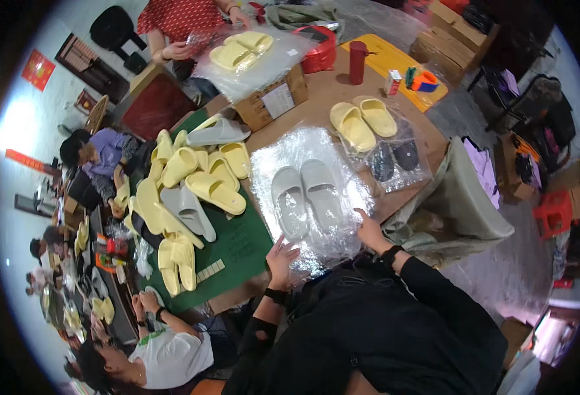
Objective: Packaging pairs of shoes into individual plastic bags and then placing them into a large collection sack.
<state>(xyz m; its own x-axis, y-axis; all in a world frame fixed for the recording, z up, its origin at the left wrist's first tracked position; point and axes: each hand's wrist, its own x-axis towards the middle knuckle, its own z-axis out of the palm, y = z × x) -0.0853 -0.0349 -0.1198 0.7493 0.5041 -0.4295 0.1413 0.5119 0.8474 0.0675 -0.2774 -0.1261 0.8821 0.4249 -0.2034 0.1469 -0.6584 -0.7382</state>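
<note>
A pair of grey slide slippers (308, 197) lies side by side in front of me, inside or under a shiny clear plastic bag (270, 158) on a stack of such bags. My left hand (282, 262) rests at the near left edge of the bag, its fingers stretched out and apart. At the right edge, my right hand (370, 232) touches the plastic with an extended index finger; its other fingers are partly hidden. Beyond the bag sits a pair of yellow slippers (362, 125), with a dark pair in clear plastic (395, 158) beside it.
Yellow and grey slippers (184, 168) heap on the green mat (237, 253) at left. Across the table, a person (178, 23) handles bagged yellow slippers on a carton (273, 102). A red bottle (357, 62) stands upright. A grey-green sack (461, 210) hangs open at right; co-workers (171, 352) sit at left.
</note>
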